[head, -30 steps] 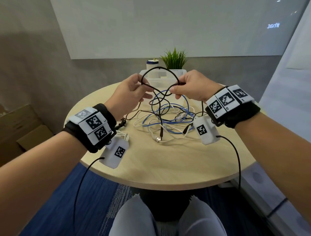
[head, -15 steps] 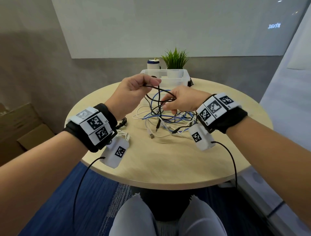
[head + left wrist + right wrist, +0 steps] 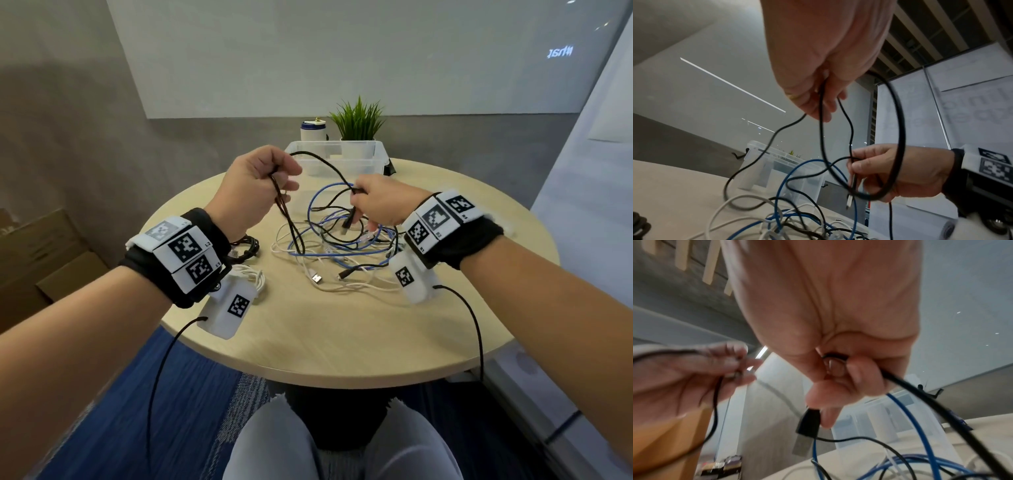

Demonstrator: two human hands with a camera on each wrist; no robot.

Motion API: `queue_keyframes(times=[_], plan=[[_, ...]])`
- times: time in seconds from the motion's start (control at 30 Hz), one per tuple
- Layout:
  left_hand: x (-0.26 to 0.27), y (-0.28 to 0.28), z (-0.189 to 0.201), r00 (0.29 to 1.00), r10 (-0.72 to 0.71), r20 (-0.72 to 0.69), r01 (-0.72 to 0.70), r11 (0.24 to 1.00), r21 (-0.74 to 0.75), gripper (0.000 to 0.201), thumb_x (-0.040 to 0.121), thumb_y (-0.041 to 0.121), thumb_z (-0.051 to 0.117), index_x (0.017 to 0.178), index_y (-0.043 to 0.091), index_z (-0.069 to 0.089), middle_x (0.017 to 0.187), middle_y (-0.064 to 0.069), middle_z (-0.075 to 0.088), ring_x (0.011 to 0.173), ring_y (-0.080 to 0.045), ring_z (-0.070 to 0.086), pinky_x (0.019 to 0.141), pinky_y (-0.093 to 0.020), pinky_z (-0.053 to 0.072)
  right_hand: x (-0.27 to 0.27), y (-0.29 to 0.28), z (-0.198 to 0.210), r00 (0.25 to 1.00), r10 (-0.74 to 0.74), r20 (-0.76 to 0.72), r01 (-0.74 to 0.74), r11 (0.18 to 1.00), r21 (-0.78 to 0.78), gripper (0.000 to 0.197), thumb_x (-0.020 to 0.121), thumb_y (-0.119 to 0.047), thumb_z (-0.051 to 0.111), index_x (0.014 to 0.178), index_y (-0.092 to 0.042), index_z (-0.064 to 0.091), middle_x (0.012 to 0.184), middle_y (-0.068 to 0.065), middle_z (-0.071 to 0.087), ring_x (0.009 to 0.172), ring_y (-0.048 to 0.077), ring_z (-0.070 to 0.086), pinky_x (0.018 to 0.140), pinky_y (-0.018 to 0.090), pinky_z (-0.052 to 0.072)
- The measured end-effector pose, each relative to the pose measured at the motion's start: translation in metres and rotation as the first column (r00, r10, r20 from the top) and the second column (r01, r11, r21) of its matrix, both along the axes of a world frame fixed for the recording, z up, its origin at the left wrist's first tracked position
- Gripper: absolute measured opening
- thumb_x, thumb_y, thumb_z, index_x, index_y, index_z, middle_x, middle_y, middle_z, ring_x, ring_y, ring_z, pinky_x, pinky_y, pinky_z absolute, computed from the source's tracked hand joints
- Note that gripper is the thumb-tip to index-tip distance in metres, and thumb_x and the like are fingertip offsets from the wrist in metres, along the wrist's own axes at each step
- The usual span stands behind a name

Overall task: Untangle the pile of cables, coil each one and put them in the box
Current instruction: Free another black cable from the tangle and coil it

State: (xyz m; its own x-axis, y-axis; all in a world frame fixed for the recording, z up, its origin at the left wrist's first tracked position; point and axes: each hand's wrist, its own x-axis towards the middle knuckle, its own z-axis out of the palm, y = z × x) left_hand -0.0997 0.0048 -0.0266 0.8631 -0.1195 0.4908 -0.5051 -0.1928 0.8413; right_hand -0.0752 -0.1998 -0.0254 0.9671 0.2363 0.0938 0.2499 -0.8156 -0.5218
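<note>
Thin black cable point(image 3: 329, 167) (looped) — pinched between both hands.

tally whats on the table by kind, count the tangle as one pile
tangled pile: 1, its black cable held up by the left hand and right hand
coiled bundles: 2, black bundle and white bundle
clear box: 1
potted plant: 1
white canister: 1
total: 6
</note>
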Motion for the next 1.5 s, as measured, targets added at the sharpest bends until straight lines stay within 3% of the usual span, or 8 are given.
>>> queue_keyframes(times=[0.13, 0.3, 0.5, 0.77, 0.97, 1.1, 1.27, 1.5], plan=[[0.008, 0.005, -0.006, 0.981, 0.161, -0.112, -0.145, 0.979, 0.14, 0.028, 0.093, -0.004, 0.045, 0.084, 0.019, 0.058, 0.097, -0.003, 0.062, 0.081, -0.014, 0.062, 0.068, -0.024, 0.052, 0.005, -0.011, 0.015, 0.992, -0.059, 0.111, 0.043, 0.99, 0.135, 0.02, 0.1, -0.022, 0.041, 0.103, -0.01, 0.056, 0.077, 0.002, 0.057, 0.057, 0.013, 0.052, 0.048, 0.023, 0.036], [0.005, 0.008, -0.013, 0.946, 0.133, -0.297, 0.035, 0.867, 0.497, 0.036, 0.087, -0.006, 0.047, 0.108, 0.023, 0.055, 0.126, 0.004, 0.054, 0.096, -0.024, 0.058, 0.077, -0.032, 0.052, 0.006, -0.015, 0.033, 0.963, -0.153, 0.223, 0.051, 0.913, 0.404, 0.016, 0.095, -0.024, 0.05, 0.084, -0.015, 0.058, 0.066, -0.001, 0.047, 0.055, 0.014, 0.044, 0.047, 0.025, 0.036], [-0.006, 0.004, 0.0, 0.901, 0.118, -0.417, 0.106, 0.873, 0.476, 0.044, 0.084, -0.009, 0.044, 0.116, 0.019, 0.037, 0.139, 0.001, 0.039, 0.104, -0.036, 0.061, 0.068, -0.031, 0.049, 0.0, -0.017, 0.042, 0.963, -0.157, 0.22, 0.058, 0.916, 0.398, 0.017, 0.091, -0.022, 0.059, 0.076, -0.015, 0.062, 0.06, 0.0, 0.048, 0.042, 0.011, 0.041, 0.038, 0.02, 0.031], [-0.002, 0.003, 0.006, 0.904, 0.409, -0.122, -0.248, 0.736, 0.63, 0.018, 0.094, 0.023, 0.042, 0.109, 0.016, 0.049, 0.105, -0.008, 0.064, 0.069, -0.021, 0.061, 0.053, -0.025, 0.041, -0.006, -0.012, 0.033, 0.978, -0.107, 0.178, 0.042, 0.942, 0.333, 0.014, 0.091, -0.024, 0.06, 0.086, -0.015, 0.07, 0.056, -0.001, 0.041, 0.044, 0.012, 0.033, 0.038, 0.019, 0.031], [-0.003, -0.017, 0.001, 0.987, 0.159, 0.037, -0.161, 0.908, 0.386, 0.028, 0.096, 0.03, 0.051, 0.121, 0.019, 0.057, 0.108, 0.007, 0.062, 0.062, -0.01, 0.06, 0.049, -0.013, 0.042, -0.013, 0.004, 0.027, 0.982, 0.149, 0.12, -0.182, 0.919, 0.349, 0.019, 0.094, -0.031, 0.056, 0.092, -0.021, 0.072, 0.053, -0.003, 0.036, 0.047, 0.013, 0.029, 0.044, 0.024, 0.025], [-0.005, -0.026, -0.003, 0.998, 0.063, -0.009, -0.058, 0.964, 0.258, 0.011, 0.097, 0.015, 0.05, 0.09, 0.013, 0.059, 0.077, 0.001, 0.063, 0.048, -0.005, 0.054, 0.045, -0.019, 0.043, -0.019, 0.009, 0.027, 0.959, 0.201, 0.199, -0.262, 0.896, 0.359, 0.019, 0.096, -0.025, 0.055, 0.087, -0.017, 0.07, 0.04, -0.014, 0.04, 0.04, 0.004, 0.033, 0.041, 0.019, 0.028], [0.003, -0.007, 0.004, 0.963, 0.258, -0.077, -0.263, 0.963, -0.052, 0.02, 0.099, 0.011, 0.04, 0.082, 0.014, 0.051, 0.07, -0.004, 0.058, 0.04, -0.006, 0.052, 0.038, -0.019, 0.041, -0.014, -0.002, 0.018, 0.982, 0.143, 0.12, -0.18, 0.896, 0.405, 0.025, 0.097, -0.029, 0.052, 0.078, -0.02, 0.066, 0.051, -0.005, 0.034, 0.046, 0.013, 0.03, 0.049, 0.027, 0.029], [0.006, 0.007, -0.005, 0.883, 0.408, -0.234, -0.419, 0.908, 0.003, 0.012, 0.101, 0.012, 0.036, 0.102, 0.017, 0.047, 0.075, -0.009, 0.062, 0.038, -0.011, 0.052, 0.036, -0.019, 0.044, -0.016, -0.007, 0.015, 0.99, 0.14, -0.007, -0.1, 0.739, 0.666, 0.029, 0.101, -0.026, 0.043, 0.078, -0.013, 0.053, 0.042, -0.008, 0.035, 0.036, 0.007, 0.036, 0.05, 0.026, 0.044]])
